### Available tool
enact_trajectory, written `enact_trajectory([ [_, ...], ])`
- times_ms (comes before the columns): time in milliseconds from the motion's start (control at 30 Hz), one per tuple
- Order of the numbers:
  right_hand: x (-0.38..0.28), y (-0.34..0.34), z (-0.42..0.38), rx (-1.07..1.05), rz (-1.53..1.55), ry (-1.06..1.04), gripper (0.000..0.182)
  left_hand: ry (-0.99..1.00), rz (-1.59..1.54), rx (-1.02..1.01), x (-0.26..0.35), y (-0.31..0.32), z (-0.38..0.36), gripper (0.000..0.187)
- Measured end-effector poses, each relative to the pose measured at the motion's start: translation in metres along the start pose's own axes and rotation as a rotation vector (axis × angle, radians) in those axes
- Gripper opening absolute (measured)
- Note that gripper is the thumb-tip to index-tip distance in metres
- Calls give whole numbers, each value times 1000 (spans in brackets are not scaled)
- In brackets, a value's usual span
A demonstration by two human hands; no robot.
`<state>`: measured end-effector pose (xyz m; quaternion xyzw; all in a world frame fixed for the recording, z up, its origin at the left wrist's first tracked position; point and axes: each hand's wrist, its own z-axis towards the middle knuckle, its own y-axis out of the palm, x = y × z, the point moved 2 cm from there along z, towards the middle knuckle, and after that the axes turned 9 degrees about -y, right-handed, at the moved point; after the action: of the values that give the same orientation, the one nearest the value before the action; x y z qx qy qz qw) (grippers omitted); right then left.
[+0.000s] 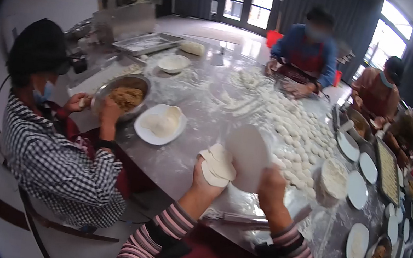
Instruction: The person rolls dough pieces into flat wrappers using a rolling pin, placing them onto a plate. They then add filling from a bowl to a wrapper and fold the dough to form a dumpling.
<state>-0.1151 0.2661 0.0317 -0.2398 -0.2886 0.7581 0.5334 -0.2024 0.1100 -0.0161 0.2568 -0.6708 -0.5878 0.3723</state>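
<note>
Several thin round dough wrappers [219,165] lie overlapped in my left hand [204,180]. Just to their right, my right hand [273,187] grips a large, flat, pale sheet [246,157] by its right edge; whether it is dough or a plate is unclear. Both hands are above the near edge of the floured table [194,122]. Beneath my right wrist lies a long metal-looking tool [246,219], partly hidden by the arm. Many small dough pieces [296,131] spread beyond my right hand.
At left, a person in a checked shirt [64,162] works over a filling bowl [127,91], near a plate of wrappers [159,124]. Another person [307,51] works across the table. Further right are a flour bowl [334,177], plates [357,190], a tray [388,172] and more people.
</note>
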Motion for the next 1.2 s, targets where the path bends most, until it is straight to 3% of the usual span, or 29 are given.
enact_trajectory([
  [33,19,12,-10,88,-63,-50,7,-72,48,130,11,19,-20,37],
  [100,34,11,-22,256,736,732,11,18,175,90,42,20,-31,37],
  [133,40,9,-36,237,807,824,13,37,175,92,62,7,-27,37],
  [200,37,-3,-46,215,873,909,15,99,123,-319,118,-14,-8,37],
  [267,20,-24,-47,215,932,1009,19,382,223,227,157,9,-4,35],
  [333,15,-28,-50,225,969,1029,20,616,893,526,208,-17,14,35],
  [367,12,-27,-53,234,1003,1051,20,674,1583,692,232,-26,23,38],
  [433,7,-24,-61,192,1012,1086,20,288,2147,752,244,-64,51,39],
  [500,8,-19,-63,159,1018,1094,20,630,2330,794,223,-74,38,38],
  [567,7,-12,-68,273,1066,1152,18,726,2185,740,221,-66,29,31],
  [633,8,-20,-59,226,1104,1170,17,1032,1808,1010,216,-54,-12,29],
  [667,9,-19,-55,130,1135,1194,16,1024,1817,1013,219,-67,-17,29],
  [733,8,-11,-55,19,1161,1210,16,980,1738,1463,231,-99,-27,40],
  [767,8,4,-57,-51,1166,1234,17,988,1729,1468,237,-102,-26,40],
  [833,5,26,-54,-123,1170,1252,18,378,1121,1202,241,-118,-20,33],
  [967,-4,65,-45,-103,1262,1267,18,298,865,999,216,-97,-20,23],
  [1033,-7,77,-49,-380,998,1038,21,310,891,1004,211,-101,-12,20],
  [1067,-11,63,-42,-662,859,960,27,313,892,1128,211,-100,-6,21],
  [1100,-20,45,-43,-674,846,962,27,304,878,1132,213,-91,-2,21],
  [1167,-36,1,-32,-580,456,393,25,233,912,1275,209,-78,5,29],
  [1200,-37,-12,-35,-542,571,471,24,248,875,1265,205,-83,11,29],
])
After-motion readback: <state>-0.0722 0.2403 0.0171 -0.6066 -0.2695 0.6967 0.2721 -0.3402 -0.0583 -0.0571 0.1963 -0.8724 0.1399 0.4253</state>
